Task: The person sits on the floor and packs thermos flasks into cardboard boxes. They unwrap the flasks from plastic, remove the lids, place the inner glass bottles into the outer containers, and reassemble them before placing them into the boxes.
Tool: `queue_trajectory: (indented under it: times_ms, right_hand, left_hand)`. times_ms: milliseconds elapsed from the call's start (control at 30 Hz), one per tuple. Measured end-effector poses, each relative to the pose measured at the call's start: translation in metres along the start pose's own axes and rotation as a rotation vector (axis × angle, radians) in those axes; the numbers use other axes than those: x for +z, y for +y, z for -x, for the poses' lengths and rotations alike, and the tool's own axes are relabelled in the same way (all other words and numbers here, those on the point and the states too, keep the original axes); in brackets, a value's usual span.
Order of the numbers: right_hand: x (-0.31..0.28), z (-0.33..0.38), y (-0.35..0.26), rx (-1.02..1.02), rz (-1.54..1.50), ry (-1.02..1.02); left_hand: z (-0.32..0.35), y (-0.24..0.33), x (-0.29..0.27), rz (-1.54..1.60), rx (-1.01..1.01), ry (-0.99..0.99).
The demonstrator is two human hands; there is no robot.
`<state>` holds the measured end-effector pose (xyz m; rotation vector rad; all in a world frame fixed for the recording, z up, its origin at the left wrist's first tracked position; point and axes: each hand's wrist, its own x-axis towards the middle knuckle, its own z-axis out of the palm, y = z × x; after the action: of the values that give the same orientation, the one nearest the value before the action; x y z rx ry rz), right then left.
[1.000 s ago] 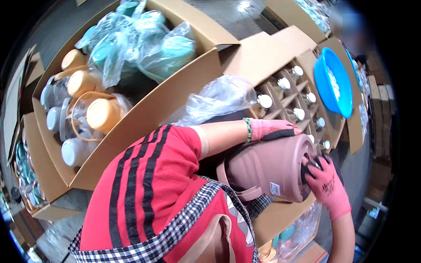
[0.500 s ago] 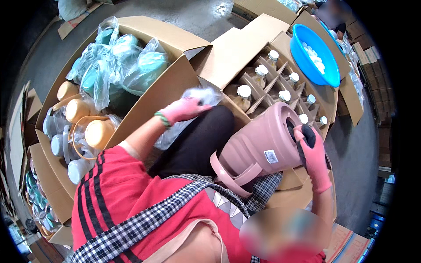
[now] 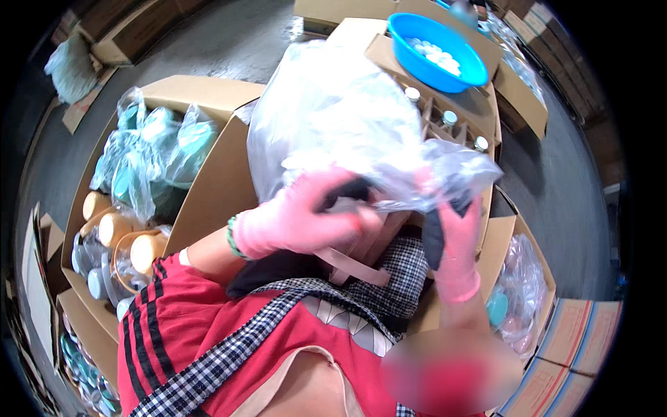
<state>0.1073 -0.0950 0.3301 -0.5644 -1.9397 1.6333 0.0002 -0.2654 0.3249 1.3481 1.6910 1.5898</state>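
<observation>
A large clear plastic bag (image 3: 333, 104) billows out in front of me, its gathered edge stretched between my two gloved hands. My left hand (image 3: 299, 215), in a pink glove with a dark palm, grips the near edge of the bag. On the other side, my right hand (image 3: 455, 247), gloved the same way, pinches the bag's bunched end. Beneath the plastic, on my lap, rests a pink jug; its handle (image 3: 353, 267) shows while most of the body is hidden by the bag and my left hand.
To the left stands a cardboard box (image 3: 208, 167) with bagged teal containers (image 3: 156, 132) and orange-lidded ones (image 3: 114, 228). Beyond the bag, white-capped bottles (image 3: 449, 118) sit in a divided box, with a blue basin (image 3: 445, 80) of white caps behind. A box of bagged items (image 3: 517, 299) is at right.
The bag, crumpled in my left hand before, is now spread wide over the jug. My right hand has left the jug's rim and holds the bag. The view has shifted.
</observation>
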Motion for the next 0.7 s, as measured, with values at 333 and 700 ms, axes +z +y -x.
queue_trajectory:
  times_ms: [333,700]
  right_hand:
    - [-0.026,-0.014,-0.006,-0.725,1.303,-0.703]
    - [-0.09,-0.107,0.213,0.369,0.265,-0.163]
  left_hand:
    - [-0.104,-0.081,-0.079,0.128,0.078,0.364]
    - [-0.115,-0.177,0.028,0.962,-0.516,0.269]
